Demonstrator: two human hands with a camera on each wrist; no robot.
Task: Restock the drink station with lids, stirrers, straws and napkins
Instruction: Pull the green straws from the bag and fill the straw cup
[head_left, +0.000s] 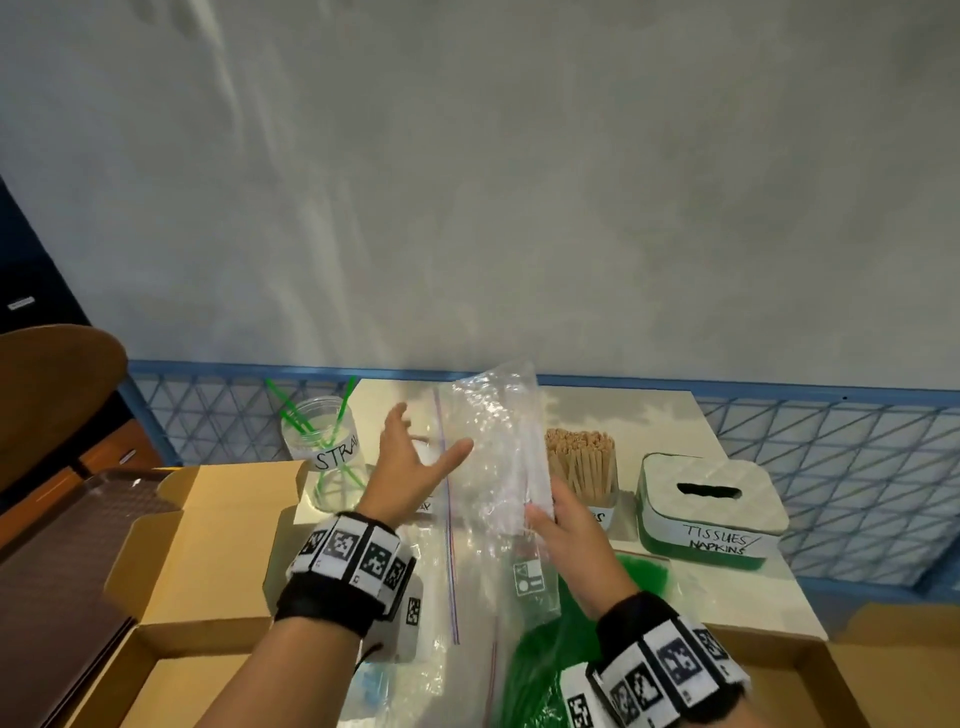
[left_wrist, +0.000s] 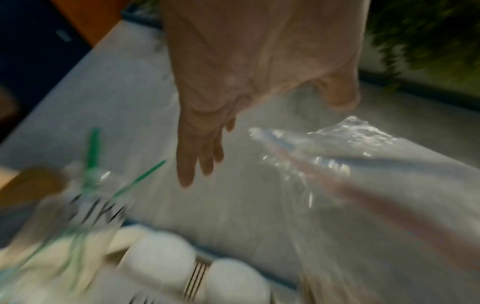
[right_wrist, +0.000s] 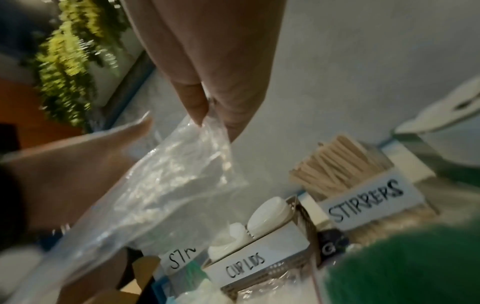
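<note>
Clear plastic bag (head_left: 496, 447) pinched in your right hand (head_left: 563, 525), raised over the table (head_left: 670, 415).
Your left hand (head_left: 410, 467) is spread loose beside it, holding nothing. Behind stand the straw jar (head_left: 324, 457), wooden stirrers (head_left: 582, 460), cup lids (right_wrist: 267, 214) and napkin box (head_left: 709, 509).

Right hand (right_wrist: 207, 67) pinches the top edge of a clear bag (right_wrist: 166, 185) between its fingers (right_wrist: 194, 102), the bag hanging above the lid box (right_wrist: 259, 265) marked "CUP LIDS". Left hand (right_wrist: 78, 164) is spread open left of the bag. Right of the lid box stand wooden stirrers (right_wrist: 337, 164) behind a "STIRRERS" label.
</note>
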